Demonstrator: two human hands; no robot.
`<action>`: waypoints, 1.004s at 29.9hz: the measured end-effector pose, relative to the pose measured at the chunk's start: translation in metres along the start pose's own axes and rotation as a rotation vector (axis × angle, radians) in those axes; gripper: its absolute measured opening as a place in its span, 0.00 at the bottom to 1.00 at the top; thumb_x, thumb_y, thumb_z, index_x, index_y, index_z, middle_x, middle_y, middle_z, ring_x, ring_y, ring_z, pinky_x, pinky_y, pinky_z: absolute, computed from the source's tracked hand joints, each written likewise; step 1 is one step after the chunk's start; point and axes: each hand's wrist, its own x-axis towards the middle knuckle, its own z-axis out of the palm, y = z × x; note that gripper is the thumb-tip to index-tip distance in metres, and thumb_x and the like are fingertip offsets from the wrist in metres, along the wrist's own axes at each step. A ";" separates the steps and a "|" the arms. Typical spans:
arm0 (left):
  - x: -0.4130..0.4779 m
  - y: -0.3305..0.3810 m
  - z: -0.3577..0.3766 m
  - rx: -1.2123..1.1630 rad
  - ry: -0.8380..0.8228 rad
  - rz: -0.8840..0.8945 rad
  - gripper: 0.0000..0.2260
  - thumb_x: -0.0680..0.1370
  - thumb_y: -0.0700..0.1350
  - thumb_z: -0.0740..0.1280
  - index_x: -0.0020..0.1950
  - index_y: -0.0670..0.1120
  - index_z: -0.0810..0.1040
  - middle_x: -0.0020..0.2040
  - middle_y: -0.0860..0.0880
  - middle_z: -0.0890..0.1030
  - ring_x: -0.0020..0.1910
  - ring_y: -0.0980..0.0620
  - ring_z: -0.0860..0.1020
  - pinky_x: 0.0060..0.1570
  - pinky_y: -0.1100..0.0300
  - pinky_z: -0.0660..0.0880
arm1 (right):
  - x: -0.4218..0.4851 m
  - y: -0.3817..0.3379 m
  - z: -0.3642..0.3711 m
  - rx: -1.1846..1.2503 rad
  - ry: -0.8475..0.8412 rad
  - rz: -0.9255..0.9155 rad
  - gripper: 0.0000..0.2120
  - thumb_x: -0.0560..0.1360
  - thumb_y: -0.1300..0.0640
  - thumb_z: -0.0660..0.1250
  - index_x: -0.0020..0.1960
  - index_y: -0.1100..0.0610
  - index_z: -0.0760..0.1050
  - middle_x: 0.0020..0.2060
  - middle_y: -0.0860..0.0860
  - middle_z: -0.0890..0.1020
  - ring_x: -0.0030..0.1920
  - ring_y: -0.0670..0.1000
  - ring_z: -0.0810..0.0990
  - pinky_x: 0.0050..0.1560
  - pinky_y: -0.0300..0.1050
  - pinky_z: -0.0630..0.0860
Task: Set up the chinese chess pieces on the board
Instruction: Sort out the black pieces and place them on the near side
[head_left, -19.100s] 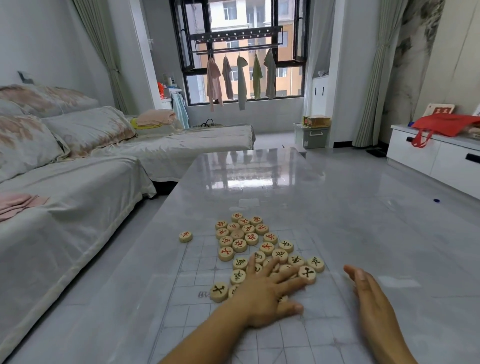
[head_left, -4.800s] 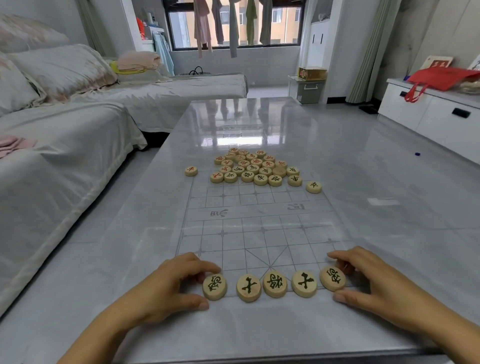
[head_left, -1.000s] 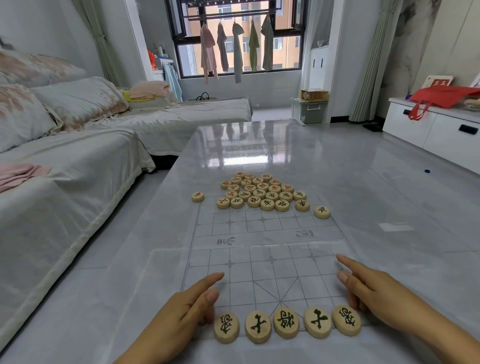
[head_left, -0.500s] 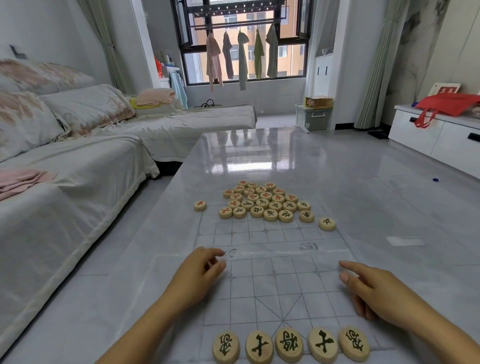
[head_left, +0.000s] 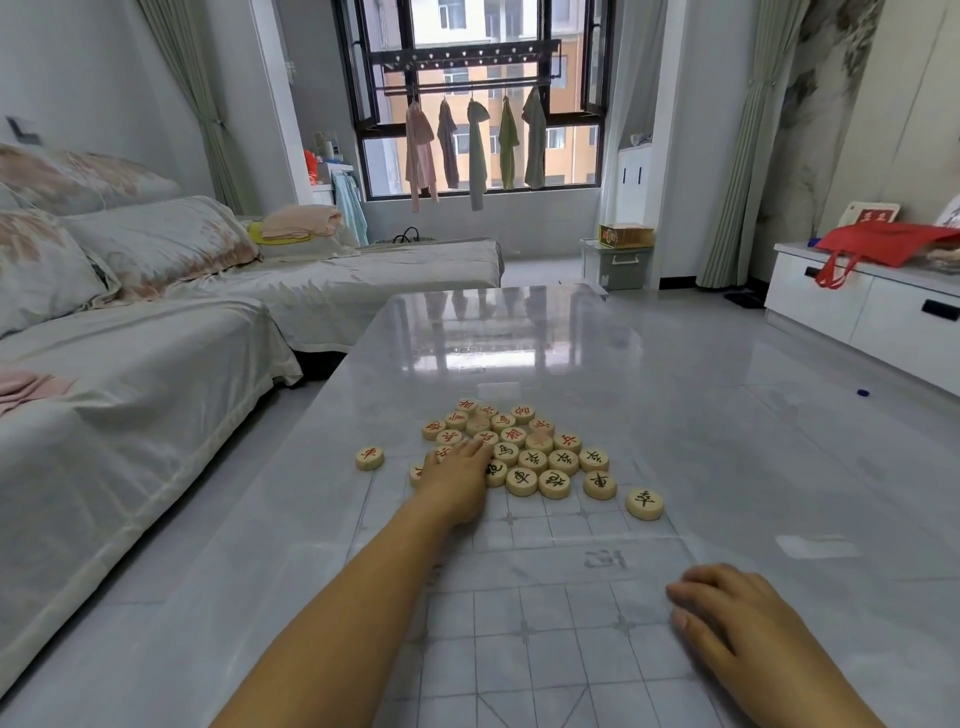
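Left hand (head_left: 457, 486) lies on the pieces (head_left: 535, 460), lettered in red and black.

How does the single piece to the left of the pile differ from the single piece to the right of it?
The left stray piece bears a red character; the right stray piece bears a dark one. The left one lies level with the pile, the right one nearer the person. Both are pale round discs, flat, face up, untouched.
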 end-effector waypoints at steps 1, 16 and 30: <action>0.004 -0.001 0.001 0.020 -0.019 0.011 0.26 0.79 0.38 0.52 0.76 0.51 0.50 0.78 0.50 0.49 0.76 0.50 0.48 0.73 0.44 0.46 | 0.002 0.002 -0.001 -0.001 0.021 -0.001 0.18 0.78 0.45 0.53 0.67 0.43 0.66 0.65 0.39 0.65 0.64 0.42 0.63 0.64 0.36 0.62; -0.033 -0.019 0.001 0.038 -0.003 0.060 0.23 0.81 0.40 0.50 0.76 0.50 0.51 0.78 0.52 0.50 0.76 0.50 0.51 0.73 0.55 0.52 | -0.006 -0.001 0.005 -0.035 0.039 -0.065 0.20 0.78 0.44 0.53 0.68 0.46 0.64 0.65 0.43 0.65 0.66 0.45 0.63 0.59 0.38 0.61; -0.189 0.010 -0.006 -0.141 -0.092 0.260 0.22 0.81 0.41 0.53 0.74 0.53 0.56 0.77 0.55 0.55 0.75 0.57 0.53 0.75 0.61 0.50 | -0.015 -0.015 -0.002 -0.110 -0.077 -0.025 0.22 0.78 0.45 0.52 0.71 0.49 0.60 0.70 0.47 0.62 0.69 0.49 0.61 0.65 0.43 0.61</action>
